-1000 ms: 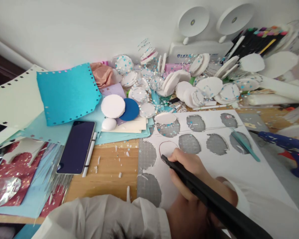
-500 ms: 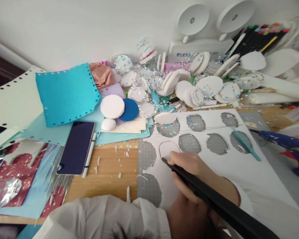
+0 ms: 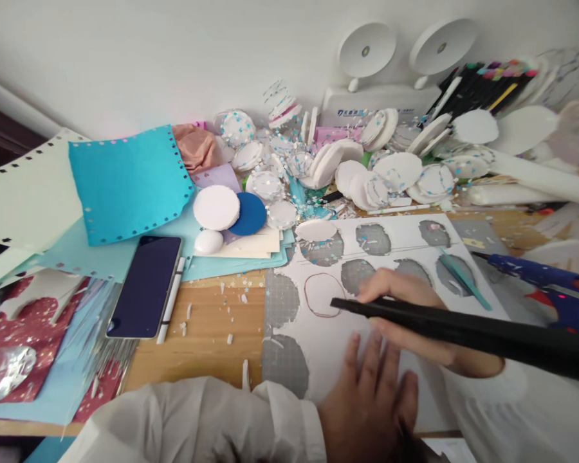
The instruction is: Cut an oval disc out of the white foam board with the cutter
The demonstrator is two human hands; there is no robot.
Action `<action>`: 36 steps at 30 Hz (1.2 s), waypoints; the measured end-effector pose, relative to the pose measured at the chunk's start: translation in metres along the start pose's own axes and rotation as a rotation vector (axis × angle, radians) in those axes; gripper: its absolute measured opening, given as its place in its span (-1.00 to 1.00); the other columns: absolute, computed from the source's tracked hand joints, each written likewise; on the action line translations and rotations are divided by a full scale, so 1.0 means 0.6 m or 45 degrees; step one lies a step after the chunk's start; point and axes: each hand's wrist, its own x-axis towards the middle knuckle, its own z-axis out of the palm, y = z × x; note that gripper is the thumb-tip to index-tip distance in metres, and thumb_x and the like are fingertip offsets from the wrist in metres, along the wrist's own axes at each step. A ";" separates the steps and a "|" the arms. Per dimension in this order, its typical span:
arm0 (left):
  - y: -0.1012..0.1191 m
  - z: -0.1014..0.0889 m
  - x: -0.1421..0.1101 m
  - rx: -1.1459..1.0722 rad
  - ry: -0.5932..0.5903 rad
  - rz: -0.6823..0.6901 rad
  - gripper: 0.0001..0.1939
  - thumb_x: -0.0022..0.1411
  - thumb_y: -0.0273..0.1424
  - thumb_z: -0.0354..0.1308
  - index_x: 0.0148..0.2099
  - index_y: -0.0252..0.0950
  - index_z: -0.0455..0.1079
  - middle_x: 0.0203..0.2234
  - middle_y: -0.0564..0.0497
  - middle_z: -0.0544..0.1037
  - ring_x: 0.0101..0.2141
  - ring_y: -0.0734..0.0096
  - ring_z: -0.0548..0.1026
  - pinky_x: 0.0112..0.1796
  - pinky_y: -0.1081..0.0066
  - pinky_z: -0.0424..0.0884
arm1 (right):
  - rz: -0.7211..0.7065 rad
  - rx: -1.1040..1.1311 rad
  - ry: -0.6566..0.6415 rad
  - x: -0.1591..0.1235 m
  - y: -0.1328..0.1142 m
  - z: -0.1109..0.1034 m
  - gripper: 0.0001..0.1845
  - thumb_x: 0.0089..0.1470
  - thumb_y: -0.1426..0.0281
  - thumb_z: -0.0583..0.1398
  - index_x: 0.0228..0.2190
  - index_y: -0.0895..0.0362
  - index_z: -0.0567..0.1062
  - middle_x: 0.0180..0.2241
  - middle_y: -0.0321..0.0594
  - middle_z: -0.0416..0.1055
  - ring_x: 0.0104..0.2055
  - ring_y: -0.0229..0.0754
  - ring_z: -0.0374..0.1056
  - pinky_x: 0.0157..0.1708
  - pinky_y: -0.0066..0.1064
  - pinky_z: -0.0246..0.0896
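Head view. Left hand (image 3: 369, 411) palm-down on the white sheet (image 3: 328, 341), fingers slightly spread, gripping nothing. Right hand (image 3: 415, 315) just beyond it, fingers closed around a long black tool (image 3: 415, 321) near its tip; the shaft runs off to the right. Tip sits left of the right fingers, over a drawn round outline (image 3: 324, 294); contact with the sheet unclear. Cut-out holes in the sheet lie left of and beyond the fingers, grey mat (image 3: 284, 373) showing through. Teal tool (image 3: 464, 280) beyond and right of the right fingers, blue glue gun (image 3: 535, 270) farther right. White discs (image 3: 398, 169) heaped well beyond both hands. Phone (image 3: 143, 286) on the table (image 3: 197, 360), well left of the left fingers, white pen (image 3: 170, 308) along its side.
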 end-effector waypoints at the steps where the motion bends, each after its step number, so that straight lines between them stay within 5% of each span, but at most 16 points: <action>1: 0.000 0.001 -0.001 0.005 -0.002 -0.002 -0.68 0.34 -0.31 0.00 0.09 -0.19 0.35 0.03 -0.03 0.50 0.04 0.13 0.43 0.05 0.04 0.26 | 0.007 0.062 0.052 -0.002 0.005 -0.002 -0.86 0.01 0.48 0.09 -0.31 0.07 0.29 -0.49 -0.32 0.30 -0.51 -0.27 0.25 -0.54 -0.47 0.11; 10: -0.002 -0.002 0.001 -0.042 -0.048 -0.001 -0.67 0.36 -0.29 -0.08 0.08 -0.13 0.38 -0.07 0.08 0.56 -0.07 0.21 0.48 -0.02 0.11 0.26 | -0.128 0.094 -0.248 -0.002 0.021 0.017 -0.73 0.03 0.54 0.09 -0.18 0.09 0.35 -0.39 -0.27 0.41 -0.39 -0.29 0.33 -0.41 -0.48 0.21; 36: 0.000 -0.003 0.006 -0.053 -0.065 -0.021 -0.65 0.35 -0.32 -0.09 0.11 -0.15 0.35 0.01 0.05 0.49 -0.04 0.22 0.42 -0.01 0.14 0.25 | -0.182 -0.066 -0.306 -0.009 0.034 0.022 -0.70 0.01 0.55 0.08 -0.18 0.10 0.36 -0.39 -0.28 0.39 -0.36 -0.28 0.29 -0.35 -0.44 0.15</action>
